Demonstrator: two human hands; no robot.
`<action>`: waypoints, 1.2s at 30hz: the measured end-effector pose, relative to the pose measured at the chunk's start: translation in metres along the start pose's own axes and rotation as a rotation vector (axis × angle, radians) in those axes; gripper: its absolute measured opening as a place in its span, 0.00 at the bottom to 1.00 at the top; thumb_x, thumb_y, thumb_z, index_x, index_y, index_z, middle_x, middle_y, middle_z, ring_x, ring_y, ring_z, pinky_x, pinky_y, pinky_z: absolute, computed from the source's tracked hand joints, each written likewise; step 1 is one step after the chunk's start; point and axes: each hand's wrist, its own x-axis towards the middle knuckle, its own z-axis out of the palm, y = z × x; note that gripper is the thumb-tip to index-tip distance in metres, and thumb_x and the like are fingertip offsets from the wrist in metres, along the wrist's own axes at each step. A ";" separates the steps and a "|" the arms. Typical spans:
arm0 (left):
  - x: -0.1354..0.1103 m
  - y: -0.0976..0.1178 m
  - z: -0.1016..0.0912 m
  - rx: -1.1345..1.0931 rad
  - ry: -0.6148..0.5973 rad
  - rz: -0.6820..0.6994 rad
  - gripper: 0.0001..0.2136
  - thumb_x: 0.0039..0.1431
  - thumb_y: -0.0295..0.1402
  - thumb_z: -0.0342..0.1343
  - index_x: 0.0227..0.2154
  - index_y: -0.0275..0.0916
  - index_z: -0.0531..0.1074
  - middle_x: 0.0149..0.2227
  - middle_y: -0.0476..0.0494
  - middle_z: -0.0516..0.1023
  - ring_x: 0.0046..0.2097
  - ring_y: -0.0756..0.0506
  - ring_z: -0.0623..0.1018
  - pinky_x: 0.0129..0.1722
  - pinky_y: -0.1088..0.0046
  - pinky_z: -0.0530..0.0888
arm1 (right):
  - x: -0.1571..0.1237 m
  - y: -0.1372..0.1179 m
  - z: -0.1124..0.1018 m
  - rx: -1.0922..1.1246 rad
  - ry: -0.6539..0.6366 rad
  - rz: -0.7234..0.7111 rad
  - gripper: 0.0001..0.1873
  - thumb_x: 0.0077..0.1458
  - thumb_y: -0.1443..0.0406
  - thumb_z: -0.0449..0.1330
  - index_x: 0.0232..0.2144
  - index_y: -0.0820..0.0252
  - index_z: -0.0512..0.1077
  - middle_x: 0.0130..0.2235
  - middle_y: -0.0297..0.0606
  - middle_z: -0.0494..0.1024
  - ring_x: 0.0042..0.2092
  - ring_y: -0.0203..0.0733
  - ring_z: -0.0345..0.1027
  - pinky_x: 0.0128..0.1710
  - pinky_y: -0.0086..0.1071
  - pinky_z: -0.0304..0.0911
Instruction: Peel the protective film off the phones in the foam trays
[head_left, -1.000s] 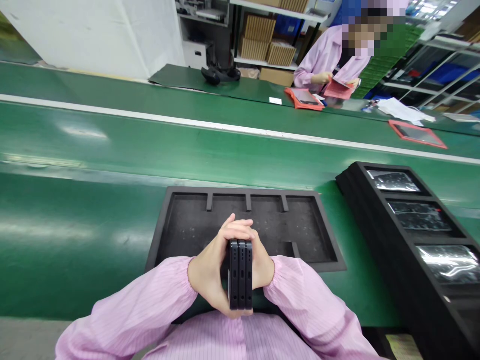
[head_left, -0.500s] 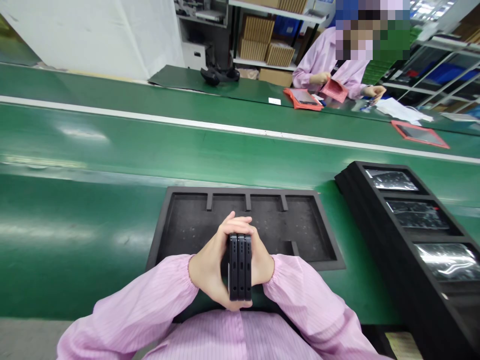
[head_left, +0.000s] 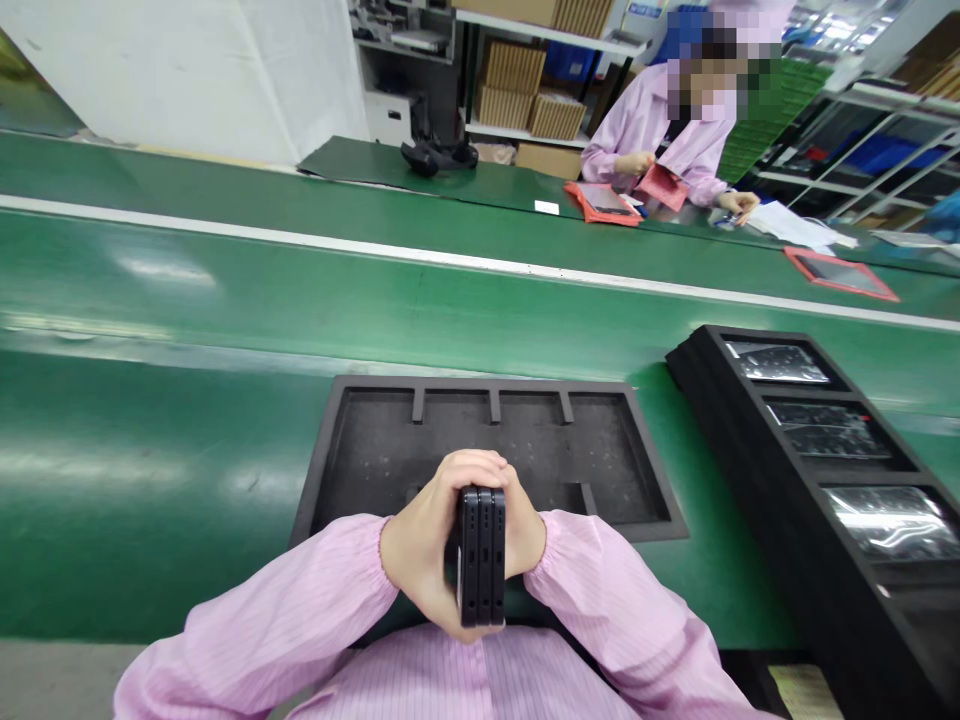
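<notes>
- Done, as far as shows: three black smartphones (head_left: 484, 556) are gathered into one block, flat faces together, with their port edges lined up and turned toward the wearer.
- Left, by my judgement: the block is in hand and not set down; where it belongs cannot be told.
- The smartphones stand on edge, between the palms, in front of the wearer's chest.
- The left hand (head_left: 418, 560), at nine o'clock of the block, is bent into a wide C: fingers over the twelve o'clock end, thumb beneath the six o'clock end, gripping all three.
- The right hand (head_left: 525, 530), toward two to three o'clock, lies against the block's right side; its fingers are mostly hidden, so how far they close I cannot tell.
- A black foam tray (head_left: 651, 455) lies beyond the hands, spanning ten to two o'clock, short dividers along its far edge; the hands cover part of it.
- Toward three o'clock, well apart from the hands, a stack of black compartment trays (head_left: 772, 510) holds film-wrapped pieces (head_left: 892, 520), one per visible filled compartment.
- Around one o'clock, across the green bench (head_left: 150, 430), a co-worker (head_left: 626, 125) holds a red pouch (head_left: 664, 187).
</notes>
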 end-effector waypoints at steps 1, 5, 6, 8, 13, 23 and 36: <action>0.000 0.000 0.001 0.004 0.001 0.012 0.47 0.31 0.50 0.68 0.56 0.43 0.57 0.46 0.38 0.67 0.48 0.34 0.72 0.52 0.48 0.71 | -0.001 0.001 0.001 -0.004 -0.001 -0.011 0.41 0.30 0.51 0.73 0.45 0.53 0.60 0.43 0.40 0.67 0.41 0.49 0.69 0.44 0.45 0.69; -0.001 0.001 0.004 0.030 0.002 0.036 0.50 0.29 0.58 0.67 0.56 0.44 0.57 0.45 0.39 0.68 0.46 0.34 0.74 0.54 0.45 0.69 | -0.005 0.003 0.002 -0.041 0.004 -0.069 0.40 0.30 0.51 0.72 0.44 0.53 0.59 0.42 0.40 0.67 0.42 0.51 0.68 0.49 0.49 0.66; -0.001 0.002 0.004 0.037 0.008 0.037 0.50 0.28 0.60 0.67 0.56 0.45 0.57 0.44 0.39 0.68 0.46 0.34 0.74 0.55 0.44 0.69 | -0.006 0.002 0.002 -0.070 -0.002 -0.078 0.40 0.31 0.50 0.72 0.45 0.53 0.59 0.42 0.40 0.67 0.42 0.51 0.69 0.51 0.51 0.65; -0.003 0.002 0.006 0.042 0.024 0.040 0.50 0.28 0.62 0.66 0.55 0.46 0.57 0.43 0.39 0.69 0.45 0.34 0.75 0.55 0.44 0.69 | -0.006 0.000 0.000 -0.123 -0.017 -0.106 0.42 0.33 0.50 0.71 0.48 0.54 0.58 0.42 0.40 0.69 0.42 0.52 0.69 0.54 0.52 0.63; -0.006 0.002 0.001 0.021 0.044 0.016 0.49 0.30 0.58 0.68 0.56 0.44 0.57 0.46 0.37 0.69 0.48 0.33 0.75 0.61 0.40 0.61 | 0.000 -0.008 -0.005 -0.273 -0.150 -0.098 0.49 0.40 0.48 0.70 0.58 0.58 0.54 0.48 0.47 0.70 0.52 0.56 0.68 0.62 0.57 0.51; -0.005 -0.008 -0.035 -0.092 0.015 -0.327 0.29 0.44 0.58 0.64 0.44 0.46 0.69 0.59 0.38 0.68 0.67 0.27 0.58 0.63 0.41 0.57 | 0.024 0.000 -0.027 -0.424 -0.288 -0.257 0.28 0.47 0.58 0.70 0.51 0.39 0.69 0.50 0.34 0.75 0.55 0.51 0.69 0.66 0.63 0.40; 0.021 -0.022 -0.040 -0.674 0.150 -1.076 0.39 0.49 0.42 0.65 0.63 0.51 0.55 0.40 0.49 0.78 0.42 0.44 0.80 0.46 0.66 0.75 | 0.072 0.016 -0.027 -0.374 -0.570 -0.588 0.20 0.51 0.59 0.69 0.40 0.20 0.72 0.36 0.15 0.80 0.37 0.33 0.75 0.46 0.37 0.74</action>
